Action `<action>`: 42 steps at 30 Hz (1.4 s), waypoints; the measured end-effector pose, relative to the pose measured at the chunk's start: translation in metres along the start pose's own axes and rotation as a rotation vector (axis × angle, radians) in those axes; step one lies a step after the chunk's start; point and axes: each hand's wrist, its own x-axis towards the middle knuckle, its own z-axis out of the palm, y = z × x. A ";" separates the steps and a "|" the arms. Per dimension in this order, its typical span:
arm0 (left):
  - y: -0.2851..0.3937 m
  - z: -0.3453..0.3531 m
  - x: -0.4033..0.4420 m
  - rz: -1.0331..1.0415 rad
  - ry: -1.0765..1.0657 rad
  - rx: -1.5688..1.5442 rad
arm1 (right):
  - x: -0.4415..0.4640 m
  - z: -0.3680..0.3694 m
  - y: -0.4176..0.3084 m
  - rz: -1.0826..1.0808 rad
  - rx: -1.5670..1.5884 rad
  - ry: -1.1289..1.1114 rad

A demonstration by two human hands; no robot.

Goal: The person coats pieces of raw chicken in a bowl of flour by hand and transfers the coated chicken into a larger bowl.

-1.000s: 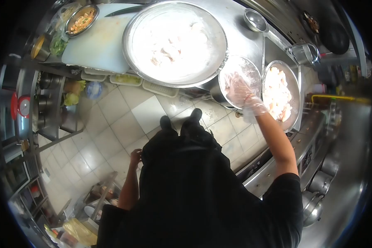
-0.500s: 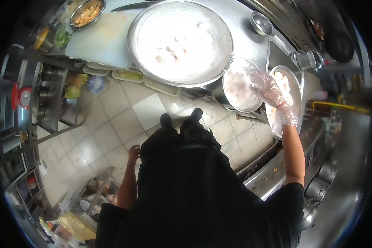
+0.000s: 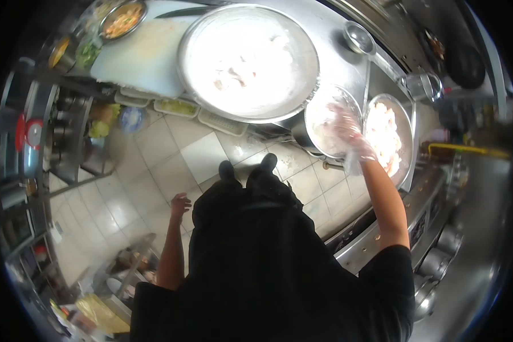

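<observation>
R hand, in clear plastic glove, is at small bowl w/ white contents, upper R of frame; fingers blurred, so cannot tell if open or gripping. L hand, bare, hangs above floor, L of ctr., fingers loosely open. Oval pan w/ pale food pcs. is just R of small bowl. Large bowl w/ white contents is on counter, top ctr.; cutting board, upper L.
</observation>
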 end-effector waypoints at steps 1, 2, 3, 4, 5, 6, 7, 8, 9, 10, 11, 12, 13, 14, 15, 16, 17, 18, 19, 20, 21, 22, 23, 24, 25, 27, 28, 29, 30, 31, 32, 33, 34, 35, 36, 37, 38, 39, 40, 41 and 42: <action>-0.003 0.001 -0.002 0.002 0.008 -0.002 | 0.001 0.002 0.024 -0.164 0.049 0.171; -0.012 0.002 -0.001 0.023 0.024 -0.012 | 0.001 -0.014 0.032 -0.072 0.105 -0.051; -0.020 0.002 -0.005 0.012 0.038 -0.032 | 0.001 -0.038 0.015 0.055 0.172 -0.148; -0.025 0.004 -0.009 0.016 0.021 -0.065 | 0.002 -0.062 -0.001 0.188 0.227 -0.236; -0.027 0.006 -0.010 0.024 -0.005 -0.089 | 0.005 -0.083 -0.018 0.277 0.262 -0.214; -0.033 0.006 -0.010 0.000 -0.002 -0.004 | 0.008 -0.103 -0.034 0.364 0.298 -0.187; -0.056 0.004 0.000 -0.028 0.009 -0.062 | 0.019 -0.116 -0.039 0.260 0.436 -0.226; -0.072 0.005 0.004 -0.038 0.002 -0.015 | 0.029 -0.126 -0.045 0.148 0.575 -0.263; -0.079 0.001 0.005 -0.047 0.001 0.032 | 0.037 -0.132 -0.064 -0.023 0.489 -0.178; -0.071 0.001 -0.003 -0.082 0.008 0.079 | 0.046 -0.130 -0.084 -0.195 0.402 -0.092; -0.061 0.002 -0.012 -0.118 0.017 0.125 | 0.060 -0.125 -0.092 -0.200 0.411 -0.081; -0.060 -0.001 -0.012 -0.145 0.008 0.092 | 0.075 -0.122 -0.096 -0.223 0.376 -0.023; -0.058 -0.005 -0.011 -0.136 0.010 0.095 | 0.085 -0.121 -0.101 -0.243 0.336 0.034; -0.051 -0.007 -0.012 -0.117 0.024 0.070 | 0.088 -0.124 -0.112 -0.244 0.336 0.043; -0.045 -0.009 -0.013 -0.098 0.040 0.042 | 0.091 -0.130 -0.126 -0.209 0.394 0.016; -0.038 -0.012 -0.014 -0.087 0.037 0.050 | 0.095 -0.135 -0.135 -0.178 0.453 -0.012; -0.034 -0.014 -0.012 -0.078 0.045 0.047 | 0.098 -0.138 -0.135 -0.190 0.456 -0.007; -0.031 -0.016 -0.012 -0.043 0.055 0.003 | 0.101 -0.142 -0.132 -0.216 0.531 0.016; -0.028 -0.018 -0.012 -0.010 0.064 -0.040 | 0.103 -0.143 -0.131 -0.241 0.606 0.037; -0.028 -0.018 -0.008 -0.013 0.076 -0.043 | 0.091 -0.155 -0.142 -0.150 0.619 0.045; -0.028 -0.017 -0.007 -0.008 0.078 -0.042 | 0.074 -0.166 -0.149 -0.153 0.622 0.050; -0.028 -0.013 -0.008 -0.012 0.072 -0.036 | 0.056 -0.176 -0.151 -0.076 0.564 0.113; -0.029 -0.010 -0.007 -0.016 0.062 -0.028 | 0.047 -0.183 -0.148 0.004 0.505 0.178; -0.033 -0.008 -0.005 -0.041 0.030 -0.094 | 0.043 -0.184 -0.123 0.008 0.534 0.166; -0.036 -0.006 -0.006 -0.042 0.020 -0.082 | 0.036 -0.182 -0.088 0.017 0.563 0.152; -0.042 0.004 -0.008 -0.081 -0.066 -0.034 | 0.014 -0.175 -0.030 0.081 0.559 0.150; -0.045 0.010 -0.007 -0.103 -0.076 0.029 | -0.002 -0.169 -0.001 0.130 0.558 0.141; -0.046 0.015 -0.007 -0.112 -0.091 0.043 | -0.019 -0.163 0.027 0.178 0.557 0.135; -0.046 0.020 -0.006 -0.109 -0.070 0.089 | -0.035 -0.156 0.051 0.226 0.555 0.133; -0.045 0.026 -0.002 -0.102 -0.056 0.138 | -0.052 -0.149 0.073 0.277 0.550 0.138; -0.049 0.027 0.005 -0.078 -0.089 0.079 | -0.071 -0.145 0.096 0.261 0.227 0.082; -0.054 0.026 0.014 -0.058 -0.130 0.019 | -0.093 -0.140 0.118 0.134 0.058 0.061; -0.050 0.031 0.020 -0.064 -0.125 0.042 | -0.112 -0.138 0.134 0.082 -0.148 0.000; -0.036 0.044 0.009 -0.028 -0.064 0.020 | -0.128 -0.131 0.148 0.177 -0.147 -0.071; -0.021 0.056 0.003 -0.027 -0.045 0.068 | -0.140 -0.121 0.158 0.150 -0.163 -0.115; -0.012 0.066 -0.001 -0.023 -0.013 0.112 | -0.143 -0.135 0.125 0.030 -0.140 -0.179; -0.008 0.077 -0.005 -0.016 -0.008 0.123 | -0.150 -0.131 0.128 -0.020 -0.250 -0.120; -0.006 0.087 -0.010 -0.004 -0.008 0.112 | -0.156 -0.129 0.139 -0.042 -0.295 -0.088; -0.004 0.098 -0.016 0.008 -0.007 0.104 | -0.161 -0.126 0.150 -0.063 -0.341 -0.056; -0.005 0.109 -0.022 0.014 0.002 0.122 | -0.165 -0.122 0.164 0.010 -0.447 -0.101; -0.009 0.120 -0.026 0.010 -0.042 0.126 | -0.167 -0.115 0.179 0.084 -0.550 -0.145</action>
